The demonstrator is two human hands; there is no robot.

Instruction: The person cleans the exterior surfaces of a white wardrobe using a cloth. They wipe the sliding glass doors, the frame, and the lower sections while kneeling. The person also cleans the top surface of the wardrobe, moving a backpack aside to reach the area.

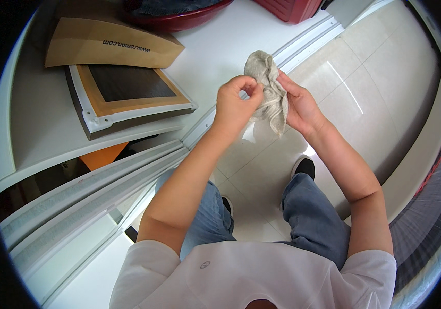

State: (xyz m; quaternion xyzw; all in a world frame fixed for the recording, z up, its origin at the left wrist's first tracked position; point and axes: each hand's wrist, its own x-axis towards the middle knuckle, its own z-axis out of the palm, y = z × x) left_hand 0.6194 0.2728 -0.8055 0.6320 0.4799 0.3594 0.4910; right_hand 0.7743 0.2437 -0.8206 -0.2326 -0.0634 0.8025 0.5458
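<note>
A crumpled grey-beige cloth (268, 92) hangs between my two hands, above the tiled floor and close to the sliding-door track. My left hand (240, 98) pinches its near left side, with thumb and index finger curled together in a ring. On the cloth's right side, my right hand (301, 104) holds an edge, thumb in front and the other fingers partly hidden behind the fabric. The lower end of the cloth dangles in loose folds.
Left, a white cabinet shelf (46, 112) bears a framed dark panel (127, 83) partly under a brown paper bag (108, 44). Beyond are a red basin (182, 19) and a red case (290, 7). White door rails (97, 189) run alongside. A bed edge (410, 174) curves at right.
</note>
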